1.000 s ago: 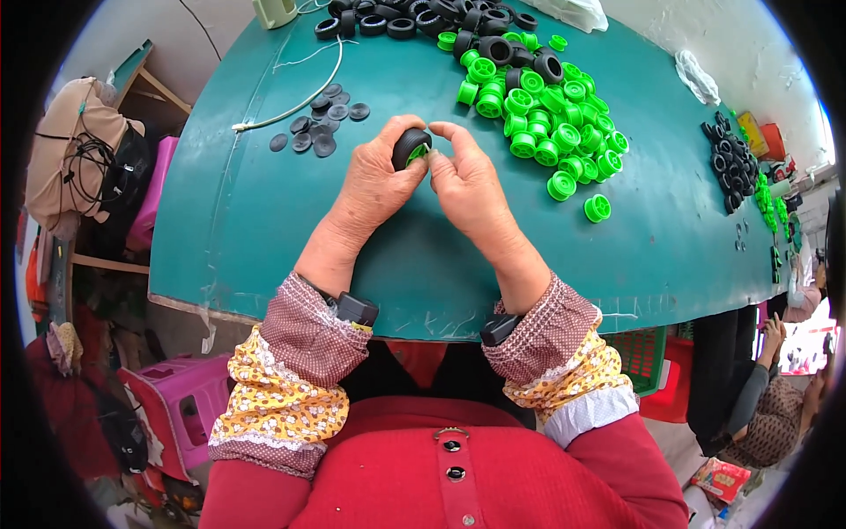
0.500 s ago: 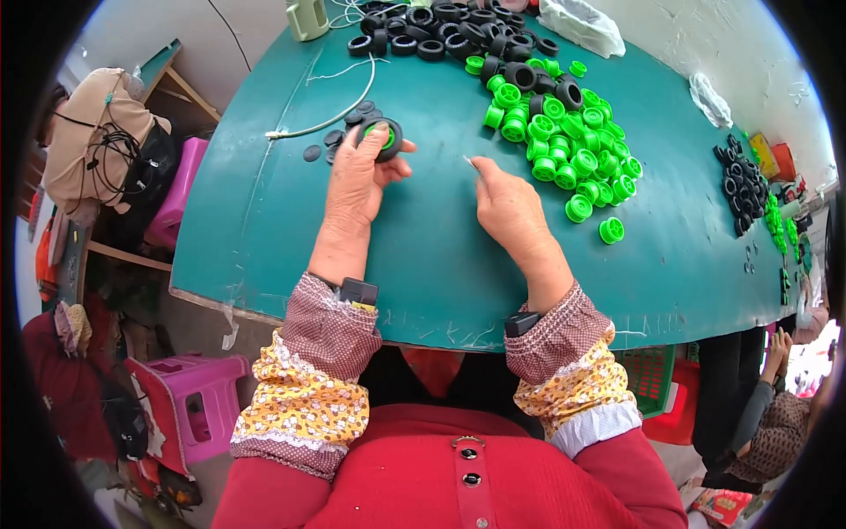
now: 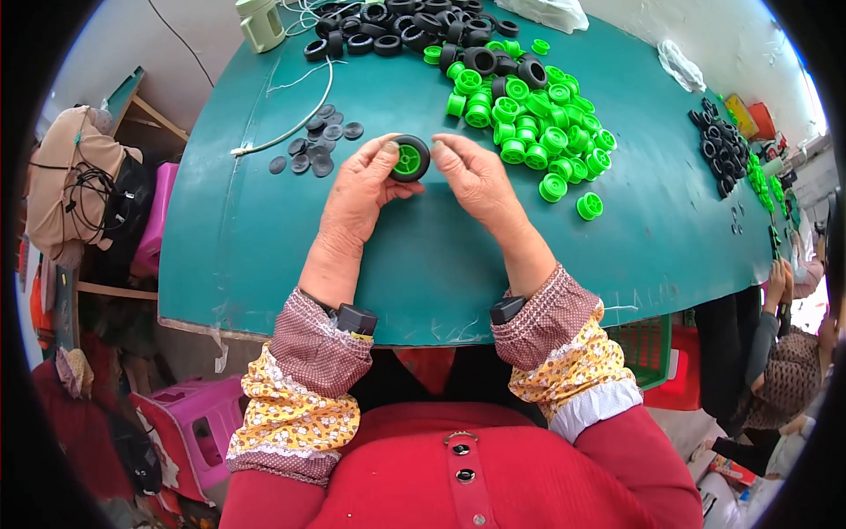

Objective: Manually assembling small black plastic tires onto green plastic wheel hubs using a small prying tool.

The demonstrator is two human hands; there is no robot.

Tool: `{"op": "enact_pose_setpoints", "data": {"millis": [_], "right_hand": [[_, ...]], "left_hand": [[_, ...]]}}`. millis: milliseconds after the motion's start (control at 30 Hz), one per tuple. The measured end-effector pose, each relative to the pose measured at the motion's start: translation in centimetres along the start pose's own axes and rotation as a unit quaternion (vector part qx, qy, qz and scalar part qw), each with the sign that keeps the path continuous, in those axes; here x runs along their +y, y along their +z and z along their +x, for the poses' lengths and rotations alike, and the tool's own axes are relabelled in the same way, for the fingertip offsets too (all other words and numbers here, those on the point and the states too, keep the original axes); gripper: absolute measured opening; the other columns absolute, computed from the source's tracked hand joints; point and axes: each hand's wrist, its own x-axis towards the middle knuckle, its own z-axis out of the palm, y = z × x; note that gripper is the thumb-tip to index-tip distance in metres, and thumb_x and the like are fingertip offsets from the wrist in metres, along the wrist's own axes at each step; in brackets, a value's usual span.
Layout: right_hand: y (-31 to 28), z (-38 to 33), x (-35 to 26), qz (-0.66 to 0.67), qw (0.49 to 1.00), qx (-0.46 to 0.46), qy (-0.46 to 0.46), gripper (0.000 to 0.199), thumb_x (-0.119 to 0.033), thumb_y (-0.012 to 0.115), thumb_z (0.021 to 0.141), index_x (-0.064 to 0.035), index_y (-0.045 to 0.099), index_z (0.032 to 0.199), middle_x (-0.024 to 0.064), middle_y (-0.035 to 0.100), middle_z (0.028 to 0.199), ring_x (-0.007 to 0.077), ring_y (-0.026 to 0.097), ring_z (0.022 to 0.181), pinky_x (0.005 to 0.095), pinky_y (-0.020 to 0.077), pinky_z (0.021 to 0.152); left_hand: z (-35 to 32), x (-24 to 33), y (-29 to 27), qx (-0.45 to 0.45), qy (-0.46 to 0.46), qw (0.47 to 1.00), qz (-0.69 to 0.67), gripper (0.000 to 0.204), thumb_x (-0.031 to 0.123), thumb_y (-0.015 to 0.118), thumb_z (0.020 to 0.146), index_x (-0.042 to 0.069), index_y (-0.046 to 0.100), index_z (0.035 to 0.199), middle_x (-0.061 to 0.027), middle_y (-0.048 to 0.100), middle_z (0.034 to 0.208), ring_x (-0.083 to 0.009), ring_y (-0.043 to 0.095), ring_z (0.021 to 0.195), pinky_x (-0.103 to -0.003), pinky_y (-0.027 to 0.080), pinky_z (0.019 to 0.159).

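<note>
Wheel (image 3: 411, 161) between hands, pinched in left hand (image 3: 363, 174), thumb on black tyre (image 3: 424, 159); right hand (image 3: 476, 175) just beside, fingers curled, contents unclear. Probably light; tyre grippy, softish, green hub (image 3: 407, 159) stiffer, slicker: best held around tyre.

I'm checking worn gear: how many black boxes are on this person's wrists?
2. One black box is on the left wrist; another black box is on the right wrist. Anything under the patterned sleeves would be hidden.

Bright, soft light, right-edge glare, curved fisheye edges
</note>
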Motion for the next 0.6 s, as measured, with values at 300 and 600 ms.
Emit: {"op": "enact_pose_setpoints", "data": {"millis": [300, 600], "right_hand": [[0.7, -0.7, -0.8, 0.251, 0.949, -0.060, 0.179, 0.031, -0.029, 0.055, 0.084, -0.0036, 0.055, 0.102, 0.0000, 0.058, 0.086, 0.0075, 0.051, 0.076, 0.0219, 0.0407, 0.063], [0.9, -0.6, -0.9, 0.314, 0.936, -0.090, 0.129, 0.031, -0.030, 0.051, 0.087, -0.0031, 0.055, 0.101, 0.0001, 0.056, 0.083, 0.0064, 0.050, 0.072, 0.0204, 0.0402, 0.061]], "left_hand": [[0.2, -0.8, -0.3, -0.001, 0.019, 1.000, 0.001, 0.026, 0.010, 0.062, 0.076, -0.002, 0.053, 0.097, -0.0043, 0.059, 0.078, -0.0083, 0.054, 0.062, -0.018, 0.042, 0.054], [-0.1, -0.6, 0.5, -0.071, -0.045, 0.996, 0.014, 0.021, 0.019, 0.061, 0.078, 0.001, 0.057, 0.088, -0.0044, 0.057, 0.066, -0.0089, 0.052, 0.050, -0.018, 0.041, 0.047]]}}
